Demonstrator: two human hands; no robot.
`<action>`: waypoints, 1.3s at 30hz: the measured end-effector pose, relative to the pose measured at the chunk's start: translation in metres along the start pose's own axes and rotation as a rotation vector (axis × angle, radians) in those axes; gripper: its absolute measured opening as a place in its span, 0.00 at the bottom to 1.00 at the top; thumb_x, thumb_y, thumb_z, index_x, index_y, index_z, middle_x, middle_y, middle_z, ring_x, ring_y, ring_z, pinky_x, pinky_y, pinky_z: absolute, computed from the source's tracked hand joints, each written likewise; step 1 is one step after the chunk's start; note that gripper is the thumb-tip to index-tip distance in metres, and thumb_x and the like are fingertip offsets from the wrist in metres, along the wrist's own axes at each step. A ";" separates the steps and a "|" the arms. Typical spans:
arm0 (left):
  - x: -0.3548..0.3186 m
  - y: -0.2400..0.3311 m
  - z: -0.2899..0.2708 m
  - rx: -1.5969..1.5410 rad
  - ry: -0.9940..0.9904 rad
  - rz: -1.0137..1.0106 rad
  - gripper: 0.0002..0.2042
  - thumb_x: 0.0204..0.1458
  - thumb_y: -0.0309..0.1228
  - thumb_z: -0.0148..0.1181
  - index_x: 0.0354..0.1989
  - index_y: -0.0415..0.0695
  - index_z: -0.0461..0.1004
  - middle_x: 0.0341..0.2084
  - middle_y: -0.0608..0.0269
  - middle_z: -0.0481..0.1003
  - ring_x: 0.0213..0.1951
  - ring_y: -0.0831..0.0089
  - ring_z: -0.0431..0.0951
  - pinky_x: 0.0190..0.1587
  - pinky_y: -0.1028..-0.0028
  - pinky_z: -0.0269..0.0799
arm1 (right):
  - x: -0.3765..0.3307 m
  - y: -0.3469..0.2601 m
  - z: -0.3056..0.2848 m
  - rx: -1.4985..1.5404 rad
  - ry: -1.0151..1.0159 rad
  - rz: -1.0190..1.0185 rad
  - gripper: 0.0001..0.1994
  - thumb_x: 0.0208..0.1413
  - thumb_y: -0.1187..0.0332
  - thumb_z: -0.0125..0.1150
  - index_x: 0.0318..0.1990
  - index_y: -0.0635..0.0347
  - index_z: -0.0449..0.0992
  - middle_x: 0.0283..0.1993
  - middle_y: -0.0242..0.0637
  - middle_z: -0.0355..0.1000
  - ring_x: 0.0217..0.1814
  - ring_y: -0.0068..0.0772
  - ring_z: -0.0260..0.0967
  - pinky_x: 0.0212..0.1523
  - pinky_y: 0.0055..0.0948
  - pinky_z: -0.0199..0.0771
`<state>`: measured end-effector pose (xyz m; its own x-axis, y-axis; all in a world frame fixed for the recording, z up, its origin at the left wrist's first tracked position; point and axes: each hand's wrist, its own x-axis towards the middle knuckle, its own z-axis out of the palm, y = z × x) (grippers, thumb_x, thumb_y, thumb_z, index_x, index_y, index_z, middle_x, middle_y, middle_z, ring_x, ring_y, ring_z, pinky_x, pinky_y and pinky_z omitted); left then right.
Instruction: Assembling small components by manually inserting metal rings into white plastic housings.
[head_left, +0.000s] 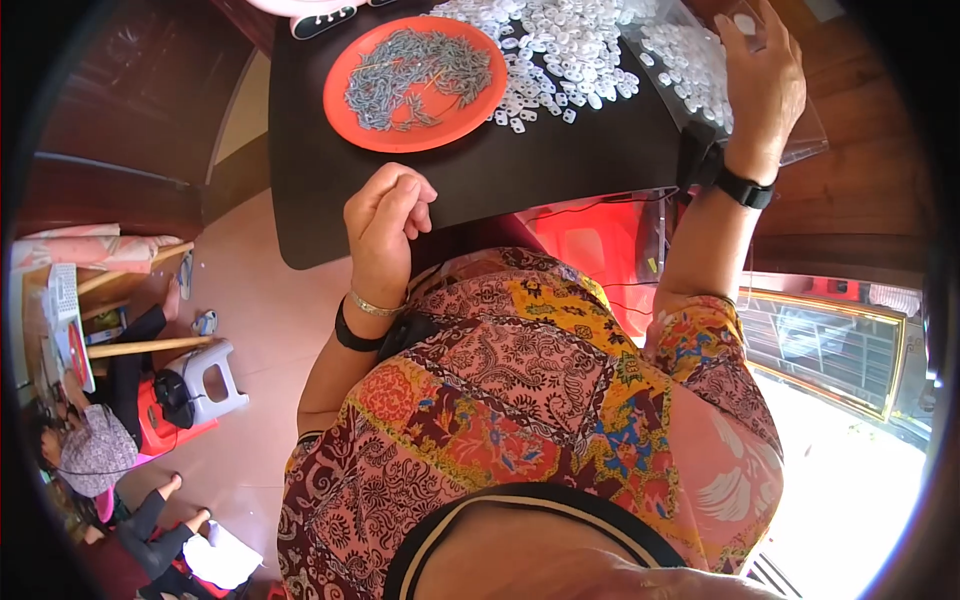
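My left hand (385, 222) hovers over the near edge of the dark table (560, 165) with its fingers curled shut; nothing shows in it. It wears a gold bangle and a black band. Beyond it sits an orange plate (370, 125) of small grey metal pieces (420, 75). A heap of small white plastic pieces (565, 45) lies to the plate's right. My right hand (765, 85), with a black watch on the wrist, grips the side of a clear plastic bag (690, 55) holding more white pieces at the table's right end.
A red plastic stool (590, 245) stands under the table. At lower left a person (95, 450) sits on the floor beside a grey stool (205, 380) and a low wooden table (120, 285). A gold-framed glass cabinet (830, 345) stands on the right.
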<state>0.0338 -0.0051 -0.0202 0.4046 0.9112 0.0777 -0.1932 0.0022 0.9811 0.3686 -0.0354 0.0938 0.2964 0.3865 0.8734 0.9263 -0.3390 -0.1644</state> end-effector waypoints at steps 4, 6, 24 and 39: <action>0.001 0.001 0.001 0.024 0.008 0.001 0.12 0.56 0.31 0.46 0.24 0.39 0.71 0.14 0.70 0.66 0.18 0.85 0.63 0.21 0.83 0.54 | -0.006 -0.003 0.019 0.161 0.090 -0.356 0.11 0.48 0.65 0.66 0.40 0.55 0.79 0.36 0.36 0.77 0.35 0.28 0.74 0.36 0.24 0.71; 0.003 0.001 0.000 0.022 -0.001 -0.043 0.12 0.56 0.31 0.46 0.24 0.40 0.71 0.14 0.71 0.66 0.18 0.85 0.63 0.21 0.84 0.54 | -0.033 -0.033 0.018 0.271 -0.298 -0.117 0.11 0.50 0.65 0.64 0.41 0.55 0.79 0.41 0.37 0.76 0.44 0.35 0.73 0.45 0.28 0.69; -0.001 0.001 -0.009 0.022 -0.002 -0.097 0.12 0.55 0.32 0.46 0.24 0.38 0.70 0.15 0.67 0.65 0.17 0.81 0.63 0.20 0.82 0.56 | -0.106 -0.151 0.095 0.507 -0.876 -0.682 0.06 0.47 0.67 0.57 0.31 0.56 0.76 0.33 0.40 0.73 0.38 0.46 0.71 0.39 0.42 0.71; 0.003 -0.004 -0.010 -0.035 0.007 -0.155 0.12 0.55 0.32 0.45 0.25 0.39 0.70 0.15 0.68 0.65 0.18 0.80 0.63 0.21 0.82 0.55 | -0.037 -0.043 0.115 0.467 -0.883 -0.233 0.09 0.52 0.64 0.59 0.38 0.57 0.78 0.32 0.41 0.76 0.35 0.37 0.74 0.38 0.30 0.72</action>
<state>0.0265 0.0020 -0.0261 0.4254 0.9018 -0.0758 -0.1602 0.1575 0.9744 0.3443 0.0635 0.0154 -0.0122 0.9574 0.2884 0.9251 0.1202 -0.3602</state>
